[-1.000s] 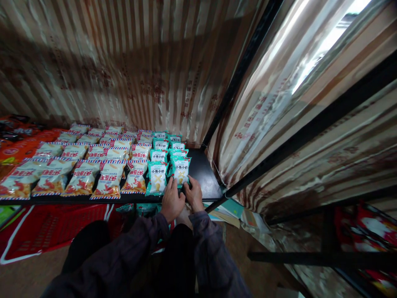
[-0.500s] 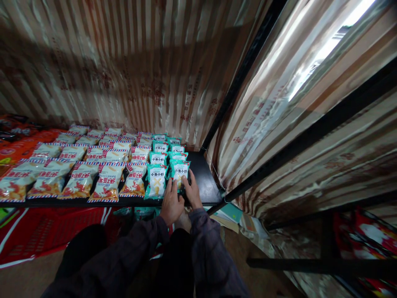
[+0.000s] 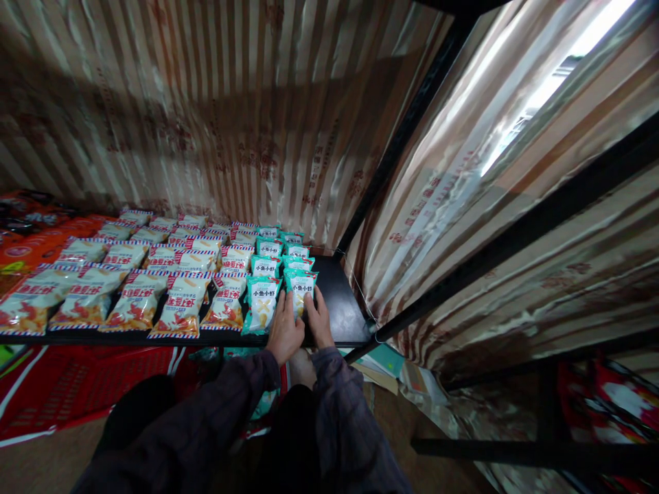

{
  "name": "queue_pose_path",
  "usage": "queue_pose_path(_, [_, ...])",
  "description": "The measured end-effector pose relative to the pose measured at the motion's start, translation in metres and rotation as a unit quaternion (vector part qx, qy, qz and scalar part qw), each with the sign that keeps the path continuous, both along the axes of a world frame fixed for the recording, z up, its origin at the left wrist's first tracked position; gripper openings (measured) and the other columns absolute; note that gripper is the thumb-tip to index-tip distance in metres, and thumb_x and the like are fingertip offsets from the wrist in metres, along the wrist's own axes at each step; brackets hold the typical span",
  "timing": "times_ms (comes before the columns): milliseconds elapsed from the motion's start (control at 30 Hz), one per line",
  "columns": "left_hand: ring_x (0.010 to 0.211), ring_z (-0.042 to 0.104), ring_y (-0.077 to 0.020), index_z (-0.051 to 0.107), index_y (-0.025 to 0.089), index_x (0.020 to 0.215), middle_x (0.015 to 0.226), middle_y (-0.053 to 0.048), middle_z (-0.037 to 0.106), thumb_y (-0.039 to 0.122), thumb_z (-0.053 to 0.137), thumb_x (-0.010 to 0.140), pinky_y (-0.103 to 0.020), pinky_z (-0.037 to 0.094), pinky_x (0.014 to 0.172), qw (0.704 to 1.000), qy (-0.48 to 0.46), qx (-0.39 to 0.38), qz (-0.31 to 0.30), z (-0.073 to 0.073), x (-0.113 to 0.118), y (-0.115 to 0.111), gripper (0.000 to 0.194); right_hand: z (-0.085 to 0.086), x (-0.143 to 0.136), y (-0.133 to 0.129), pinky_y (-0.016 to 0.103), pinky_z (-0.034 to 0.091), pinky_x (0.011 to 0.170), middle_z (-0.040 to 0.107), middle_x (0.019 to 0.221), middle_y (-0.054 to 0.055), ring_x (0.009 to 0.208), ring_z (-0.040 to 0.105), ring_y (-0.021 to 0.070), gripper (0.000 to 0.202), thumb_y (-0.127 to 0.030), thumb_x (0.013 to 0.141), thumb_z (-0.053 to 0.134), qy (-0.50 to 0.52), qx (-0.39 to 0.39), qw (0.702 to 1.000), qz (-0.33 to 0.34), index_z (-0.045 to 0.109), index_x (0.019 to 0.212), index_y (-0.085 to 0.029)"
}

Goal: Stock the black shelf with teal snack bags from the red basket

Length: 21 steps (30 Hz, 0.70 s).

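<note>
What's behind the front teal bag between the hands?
More teal bags in a row toward the striped sheeting. The front bag covers the lower part of the next one.

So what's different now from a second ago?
Both hands moved a little farther forward along the front green packet: the right hand up its right side, the left hand slightly up its left. Nothing was visibly let go. The packet looks the same beside its green neighbour, and the striped-edge packets stayed put on the shelf.
</note>
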<state>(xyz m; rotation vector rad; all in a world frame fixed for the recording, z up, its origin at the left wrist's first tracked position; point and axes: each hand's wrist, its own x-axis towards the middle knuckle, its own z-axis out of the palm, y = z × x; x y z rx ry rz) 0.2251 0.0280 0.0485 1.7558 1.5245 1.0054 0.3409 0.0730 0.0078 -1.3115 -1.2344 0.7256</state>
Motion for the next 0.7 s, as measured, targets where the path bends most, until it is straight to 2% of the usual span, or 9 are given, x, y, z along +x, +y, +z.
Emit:
queue_pose_path(233, [0.14,0.023,-0.0252,0.031,0.007,0.14,0.15,-0.017,0.026,0.012,0.044,0.073,-0.038,0.022,0.114,1.0,-0.002,0.014,-0.003,-0.0003,0.0011,0.0034,0.068,0.0027,-0.0037,0.0004,0.038,0.043,0.097,0.065,0.117,0.004,0.11,0.057,0.0221,0.051,-0.05,0.078,0.056,0.0,-0.015,1.0,-0.002,0.057,0.122,-0.023])
queue_pose_path(400, [0.139,0.024,-0.0266,0.031,0.004,0.139,0.15,-0.021,0.025,0.012,0.044,0.073,-0.039,0.024,0.114,1.0,0.011,0.01,-0.003,0.0015,0.0002,0.0046,0.068,0.0051,-0.0026,0.0016,0.038,0.045,0.096,0.066,0.116,0.005,0.11,0.057,0.0225,0.053,-0.05,0.077,0.057,0.001,-0.012,1.0,0.0,0.057,0.122,-0.022])
queue_pose_path(567, [0.139,0.023,-0.0259,0.032,0.007,0.14,0.15,-0.017,0.026,0.012,0.044,0.073,-0.038,0.023,0.114,1.0,0.01,0.01,0.005,0.0014,0.0019,0.004,0.068,0.0062,-0.0024,0.0007,0.037,0.047,0.092,0.068,0.112,0.004,0.106,0.059,0.0227,0.05,-0.05,0.077,0.057,-0.006,-0.021,1.0,0.003,0.059,0.12,-0.023])
queue_pose_path(700, [0.139,0.023,-0.0269,0.032,0.004,0.139,0.15,-0.02,0.025,0.011,0.043,0.074,-0.039,0.023,0.114,1.0,0.014,0.005,0.003,0.0024,0.0022,0.0029,0.067,0.0067,-0.0021,0.0003,0.037,0.046,0.093,0.067,0.114,0.004,0.107,0.059,0.0228,0.051,-0.05,0.078,0.057,-0.012,-0.023,1.0,0.0,0.058,0.121,-0.023])
